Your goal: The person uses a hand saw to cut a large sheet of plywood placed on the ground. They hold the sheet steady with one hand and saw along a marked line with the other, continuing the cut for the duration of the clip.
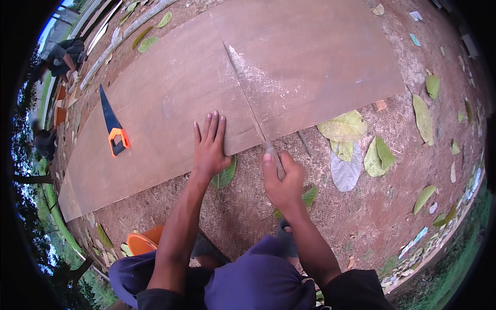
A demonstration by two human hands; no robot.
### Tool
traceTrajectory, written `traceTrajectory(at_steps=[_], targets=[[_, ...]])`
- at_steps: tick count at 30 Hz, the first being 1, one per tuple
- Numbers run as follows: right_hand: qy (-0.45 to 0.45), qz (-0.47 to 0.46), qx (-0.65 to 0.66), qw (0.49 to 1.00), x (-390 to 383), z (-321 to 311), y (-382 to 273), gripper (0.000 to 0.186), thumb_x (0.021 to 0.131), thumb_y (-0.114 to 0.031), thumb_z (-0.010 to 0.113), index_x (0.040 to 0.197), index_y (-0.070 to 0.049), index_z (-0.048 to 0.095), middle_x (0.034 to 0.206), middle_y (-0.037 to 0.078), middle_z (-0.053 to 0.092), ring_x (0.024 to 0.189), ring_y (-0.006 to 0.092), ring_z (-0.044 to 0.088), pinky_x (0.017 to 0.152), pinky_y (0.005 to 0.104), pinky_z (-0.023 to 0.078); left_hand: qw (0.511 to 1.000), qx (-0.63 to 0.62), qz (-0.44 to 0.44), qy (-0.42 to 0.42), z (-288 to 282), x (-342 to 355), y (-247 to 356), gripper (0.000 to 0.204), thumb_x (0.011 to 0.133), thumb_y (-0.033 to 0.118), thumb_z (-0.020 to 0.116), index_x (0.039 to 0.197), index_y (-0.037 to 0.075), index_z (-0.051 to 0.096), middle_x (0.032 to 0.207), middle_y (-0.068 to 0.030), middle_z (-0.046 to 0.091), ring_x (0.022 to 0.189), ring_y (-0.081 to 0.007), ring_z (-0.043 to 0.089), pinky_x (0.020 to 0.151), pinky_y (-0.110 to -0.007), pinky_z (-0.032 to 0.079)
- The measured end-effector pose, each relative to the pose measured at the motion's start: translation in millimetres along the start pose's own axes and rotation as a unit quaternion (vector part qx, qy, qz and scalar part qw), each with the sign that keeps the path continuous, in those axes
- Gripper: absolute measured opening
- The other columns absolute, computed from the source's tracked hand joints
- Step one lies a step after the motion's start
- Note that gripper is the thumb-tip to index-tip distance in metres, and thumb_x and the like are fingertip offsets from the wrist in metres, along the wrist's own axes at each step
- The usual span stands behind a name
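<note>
Outdoors, on reddish ground (341, 227) strewn with leaves (343, 126), works at a brown board (175, 93). Lays left hand (210, 147) flat near its closer edge with fingers extended, slightly apart. Grips in right hand (284, 181) a long-bladed tool (256, 117) laid across the board beside pale dust (253, 72). Has an orange-handled saw (112, 120) farther left.

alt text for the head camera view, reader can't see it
A right hand grips a long tool, probably a saw, laid across a brown board with pale dust beside it, while the left hand lies flat on the board. An orange-and-black handsaw rests farther left; leaves litter the ground.
</note>
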State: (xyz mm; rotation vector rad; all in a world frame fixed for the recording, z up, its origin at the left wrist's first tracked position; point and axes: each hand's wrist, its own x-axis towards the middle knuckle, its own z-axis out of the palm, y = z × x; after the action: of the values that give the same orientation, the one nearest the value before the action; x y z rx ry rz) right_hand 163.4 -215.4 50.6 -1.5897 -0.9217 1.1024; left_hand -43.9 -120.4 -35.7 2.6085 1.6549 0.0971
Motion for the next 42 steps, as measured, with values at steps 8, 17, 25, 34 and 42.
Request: traceTrajectory(at_steps=[8, 17, 25, 34, 42], targets=[[0.036, -0.062, -0.034, 0.997, 51.1, 20.8, 6.9, 0.032, 0.102, -0.024, 0.062, 0.081, -0.001, 0.059, 0.058, 0.001, 0.053, 0.057, 0.0038, 0.047, 0.050, 0.0299, 0.038, 1.000, -0.008, 0.012, 0.019, 9.3, 8.6, 7.4, 0.105, 0.067, 0.025, 0.072, 0.161, 0.006, 0.029, 0.168, -0.0169, 0.026, 0.157, -0.0308, 0.020, 0.126, -0.062, 0.007], [0.027, -0.045, 0.007, 0.999, -64.0, -36.6, 16.2, 0.028, 0.102, -0.021, 0.062, 0.082, -0.002, 0.059, 0.061, 0.000, 0.055, 0.059, 0.0032, 0.046, 0.051, 0.0257, 0.035, 1.000, -0.012, 0.010, 0.011, 5.7, -0.2, 2.5, 0.107, 0.064, 0.023, 0.070, 0.161, 0.006, 0.029, 0.168, -0.0164, 0.026, 0.157, -0.0311, 0.020, 0.126, -0.063, 0.007], [0.024, -0.056, 0.003, 0.998, 46.0, 32.6, 14.8, 0.029, 0.101, -0.021, 0.065, 0.081, -0.001, 0.059, 0.060, 0.000, 0.052, 0.058, 0.0045, 0.044, 0.051, 0.0288, 0.035, 1.000, 0.005, -0.002, 0.002, 5.7, 0.5, -1.4, 0.108, 0.064, 0.025, 0.071, 0.161, 0.006, 0.028, 0.168, -0.0160, 0.025, 0.157, -0.0304, 0.020, 0.126, -0.062, 0.008], [0.034, -0.042, -0.026, 0.998, 18.6, 11.3, 6.5, 0.027, 0.101, -0.021, 0.062, 0.083, -0.001, 0.061, 0.061, -0.001, 0.055, 0.057, 0.0025, 0.045, 0.050, 0.0266, 0.036, 1.000, -0.003, 0.008, 0.001, 4.8, 8.8, 7.1, 0.107, 0.065, 0.022, 0.069, 0.161, 0.006, 0.026, 0.168, -0.0160, 0.025, 0.158, -0.0305, 0.019, 0.126, -0.062, 0.007], [0.033, -0.039, -0.004, 0.999, -76.1, -40.3, 5.6, 0.028, 0.101, -0.019, 0.063, 0.080, -0.001, 0.059, 0.059, 0.000, 0.053, 0.056, 0.0032, 0.043, 0.050, 0.0261, 0.035, 1.000, -0.006, 0.005, -0.002, 1.8, 10.0, 4.1, 0.107, 0.065, 0.022, 0.070, 0.161, 0.006, 0.027, 0.168, -0.0162, 0.025, 0.157, -0.0310, 0.019, 0.126, -0.061, 0.008]])
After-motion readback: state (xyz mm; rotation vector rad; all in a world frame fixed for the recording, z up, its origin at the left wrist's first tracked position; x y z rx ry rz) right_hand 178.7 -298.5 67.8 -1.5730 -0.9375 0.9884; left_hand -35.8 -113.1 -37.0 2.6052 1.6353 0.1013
